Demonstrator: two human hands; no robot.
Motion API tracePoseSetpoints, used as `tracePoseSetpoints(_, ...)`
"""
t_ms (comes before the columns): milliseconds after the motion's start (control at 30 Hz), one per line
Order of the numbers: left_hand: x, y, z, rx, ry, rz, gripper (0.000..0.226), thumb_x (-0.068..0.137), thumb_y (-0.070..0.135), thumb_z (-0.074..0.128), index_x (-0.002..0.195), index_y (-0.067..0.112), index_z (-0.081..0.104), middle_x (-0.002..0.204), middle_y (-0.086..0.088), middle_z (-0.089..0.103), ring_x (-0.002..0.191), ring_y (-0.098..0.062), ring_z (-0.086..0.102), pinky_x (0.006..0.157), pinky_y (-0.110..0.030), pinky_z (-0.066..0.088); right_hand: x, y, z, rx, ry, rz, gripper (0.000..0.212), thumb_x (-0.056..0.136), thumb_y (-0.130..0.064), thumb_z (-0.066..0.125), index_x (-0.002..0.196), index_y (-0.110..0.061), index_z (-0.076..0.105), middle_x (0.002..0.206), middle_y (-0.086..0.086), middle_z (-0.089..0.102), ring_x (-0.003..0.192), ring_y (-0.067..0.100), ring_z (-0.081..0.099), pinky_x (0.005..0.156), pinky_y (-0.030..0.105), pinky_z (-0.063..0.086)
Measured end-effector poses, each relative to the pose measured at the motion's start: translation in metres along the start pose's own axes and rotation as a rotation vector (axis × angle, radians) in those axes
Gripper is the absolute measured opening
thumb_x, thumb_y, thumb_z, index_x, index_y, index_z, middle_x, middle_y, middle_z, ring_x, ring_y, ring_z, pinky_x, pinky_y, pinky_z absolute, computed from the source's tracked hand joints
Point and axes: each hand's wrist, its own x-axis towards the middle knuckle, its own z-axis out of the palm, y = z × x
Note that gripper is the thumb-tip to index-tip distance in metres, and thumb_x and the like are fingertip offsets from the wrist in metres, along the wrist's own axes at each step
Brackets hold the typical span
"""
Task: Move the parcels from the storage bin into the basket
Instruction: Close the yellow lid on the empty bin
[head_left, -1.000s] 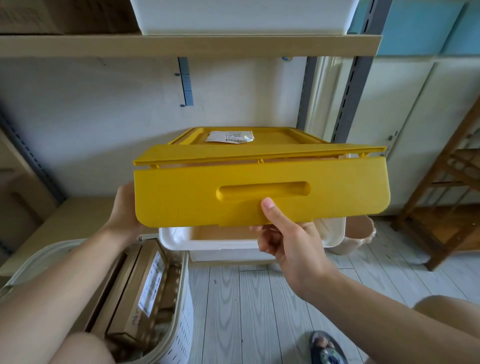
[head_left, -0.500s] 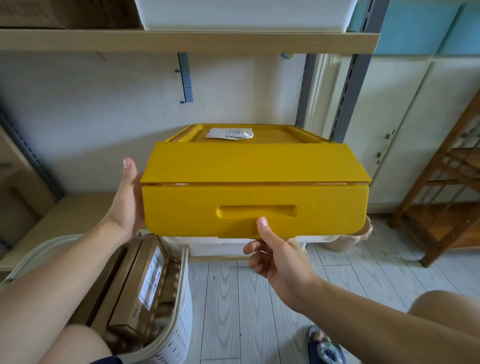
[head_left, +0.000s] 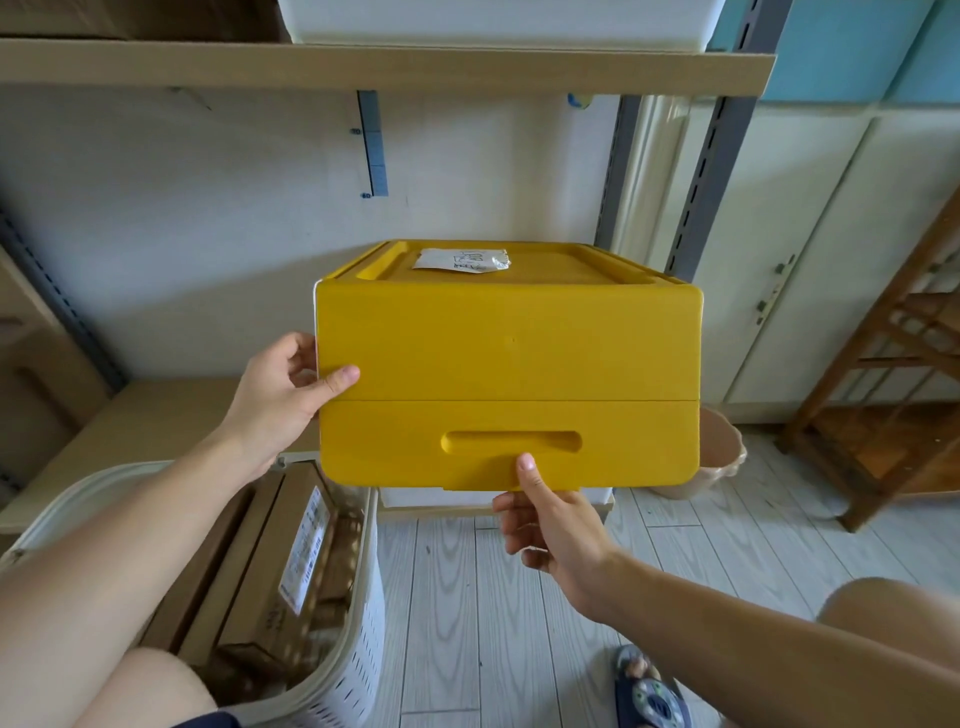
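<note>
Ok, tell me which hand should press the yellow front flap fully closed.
Probably the right hand: its thumb already lies on the yellow front flap below the handle recess. The left hand grips the storage bin's left edge, steadying it.

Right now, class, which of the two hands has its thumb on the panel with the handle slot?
The right hand: its thumb presses the lower panel below the slot. The left hand grips the bin's upper left edge.

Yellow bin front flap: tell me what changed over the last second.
The yellow front flap swung down from raised and folded to hanging flat, shutting the storage bin. The right hand guided its lower edge down; the left hand shifted to grip the flap's left edge. The basket and its cardboard parcels stayed put.
</note>
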Motion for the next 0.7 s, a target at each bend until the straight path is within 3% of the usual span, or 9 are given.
tracePoseSetpoints(433,0.004,-0.004,0.000,0.041,-0.002,0.035,0.034,0.074,0.036,0.076,0.105,0.029,0.064,0.110,0.004,0.074,0.102,-0.020,0.071,0.091,-0.047,0.057,0.028,0.009,0.001,-0.084,-0.030,-0.030,0.073,0.083,-0.072,0.044,0.105,-0.007,0.069,0.079,0.002,0.066,0.061,0.013,0.060,0.058,0.027,0.039)
tracePoseSetpoints(500,0.004,-0.006,0.000,0.042,-0.017,0.042,0.037,0.072,0.034,0.077,0.107,0.031,0.062,0.110,0.006,0.074,0.101,-0.015,0.071,0.088,-0.040,0.058,0.029,0.009,0.001,-0.121,-0.050,-0.037,0.072,0.086,-0.073,0.038,0.104,-0.010,0.069,0.079,0.001,0.066,0.062,0.014,0.061,0.059,0.027,0.038)
tracePoseSetpoints(600,0.001,-0.008,0.002,0.075,-0.094,0.047,0.047,0.069,0.030,0.078,0.111,0.036,0.057,0.105,0.019,0.073,0.097,0.001,0.070,0.074,-0.018,0.058,0.030,0.009,0.002,-0.209,-0.092,-0.033,0.073,0.095,-0.070,0.027,0.094,-0.011,0.068,0.076,0.001,0.067,0.061,0.013,0.061,0.057,0.025,0.038)
tracePoseSetpoints(700,-0.001,-0.009,0.002,0.117,-0.124,0.051,0.048,0.071,0.031,0.077,0.112,0.039,0.054,0.111,0.018,0.068,0.094,0.009,0.068,0.069,-0.012,0.056,0.026,0.003,0.006,-0.350,-0.114,-0.029,0.074,0.101,-0.067,0.023,0.081,-0.010,0.066,0.069,0.002,0.067,0.058,0.014,0.061,0.051,0.023,0.039)
